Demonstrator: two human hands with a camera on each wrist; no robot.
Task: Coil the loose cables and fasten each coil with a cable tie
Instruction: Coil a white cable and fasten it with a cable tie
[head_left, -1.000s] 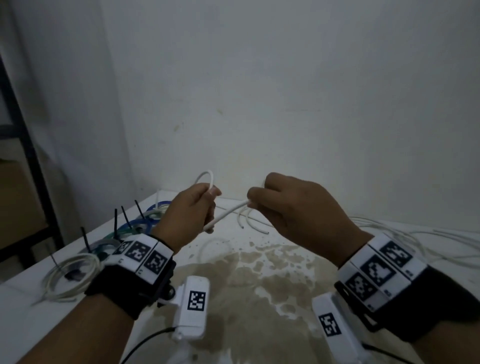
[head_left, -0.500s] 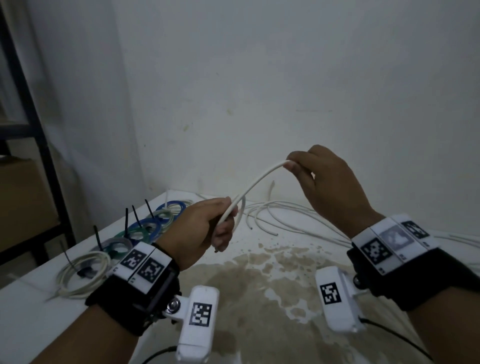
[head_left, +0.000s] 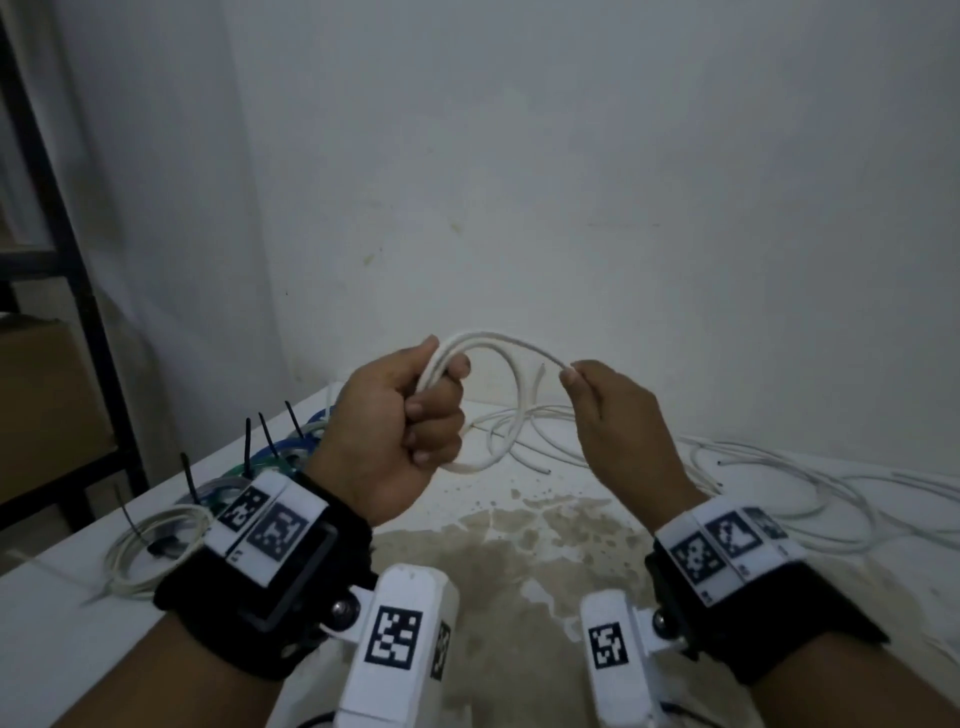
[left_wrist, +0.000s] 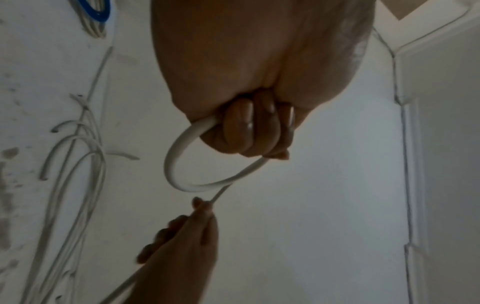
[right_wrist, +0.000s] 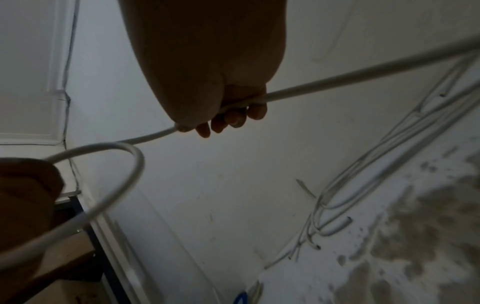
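Observation:
My left hand is raised above the table and grips a small coil of white cable, with its fingers curled round the loops. To its right, my right hand pinches the same white cable between thumb and fingertips. The cable runs on behind that hand toward the loose white cables on the table. Finished coils with black cable ties lie at the far left: a white coil, and blue and green ones.
The white table has a big brown stain in its middle. More loose white cable ends lie near the back wall. A dark metal shelf frame with a cardboard box stands to the left of the table.
My right hand has come down from high on the right to level with my left hand, laying another loop onto the coil. My left hand has risen and now holds several turns.

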